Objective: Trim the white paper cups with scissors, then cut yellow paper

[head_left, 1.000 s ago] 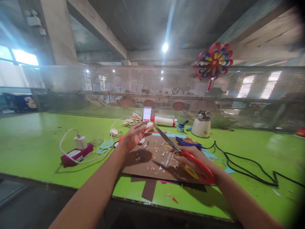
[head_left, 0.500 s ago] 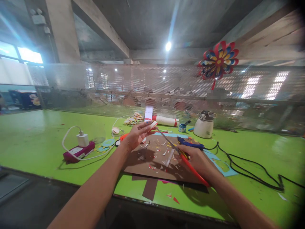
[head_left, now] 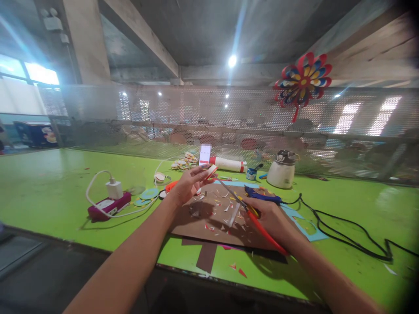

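Colourful flower (head_left: pixel 303 82) by a mesh screen (head_left: pixel 157 114), black-topped white jug (head_left: pixel 280 175), white charger (head_left: pixel 114 190) in a purple power strip (head_left: pixel 121 204), upright phone (head_left: pixel 205 154)

Bare skin all the way tbh: left hand (head_left: pixel 188 185), right hand (head_left: pixel 270 213), left forearm (head_left: pixel 131 253) and right forearm (head_left: pixel 327 266) all uncovered, plus something dark bluish on a left fingertip (head_left: pixel 205 166), too small to make out.

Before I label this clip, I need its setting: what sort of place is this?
Probably a craft workshop. Small cut scraps litter a brown board on a long green table, the right hand holds scissors, and a colourful flower decoration is displayed beyond.
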`<state>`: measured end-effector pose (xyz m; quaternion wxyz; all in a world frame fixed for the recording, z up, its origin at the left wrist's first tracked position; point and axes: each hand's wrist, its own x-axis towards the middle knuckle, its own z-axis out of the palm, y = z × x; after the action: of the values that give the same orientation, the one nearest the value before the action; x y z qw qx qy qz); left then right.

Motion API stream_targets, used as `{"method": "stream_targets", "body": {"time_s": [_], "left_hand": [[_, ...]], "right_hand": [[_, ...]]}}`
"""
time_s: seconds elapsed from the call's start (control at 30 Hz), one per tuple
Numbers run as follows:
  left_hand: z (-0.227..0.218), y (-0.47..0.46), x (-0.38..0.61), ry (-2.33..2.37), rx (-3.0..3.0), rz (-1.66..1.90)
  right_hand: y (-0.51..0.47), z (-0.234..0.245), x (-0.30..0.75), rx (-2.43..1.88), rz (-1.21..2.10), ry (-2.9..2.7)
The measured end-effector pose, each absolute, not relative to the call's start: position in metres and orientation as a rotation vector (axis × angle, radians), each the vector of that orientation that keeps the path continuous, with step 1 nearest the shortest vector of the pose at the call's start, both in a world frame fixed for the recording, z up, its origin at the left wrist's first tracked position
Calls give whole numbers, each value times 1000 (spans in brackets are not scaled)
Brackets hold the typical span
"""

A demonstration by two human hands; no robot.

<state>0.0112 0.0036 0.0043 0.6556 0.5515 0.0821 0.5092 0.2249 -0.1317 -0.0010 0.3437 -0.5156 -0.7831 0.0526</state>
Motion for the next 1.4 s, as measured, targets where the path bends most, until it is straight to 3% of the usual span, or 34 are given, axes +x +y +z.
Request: {"method": "stream_targets", "body": {"time_s": [1.4], "left_hand": [[2, 7, 11, 248, 1236, 1102]], "right_hand": [[-130, -6, 225, -1384, 130, -2027]]}}
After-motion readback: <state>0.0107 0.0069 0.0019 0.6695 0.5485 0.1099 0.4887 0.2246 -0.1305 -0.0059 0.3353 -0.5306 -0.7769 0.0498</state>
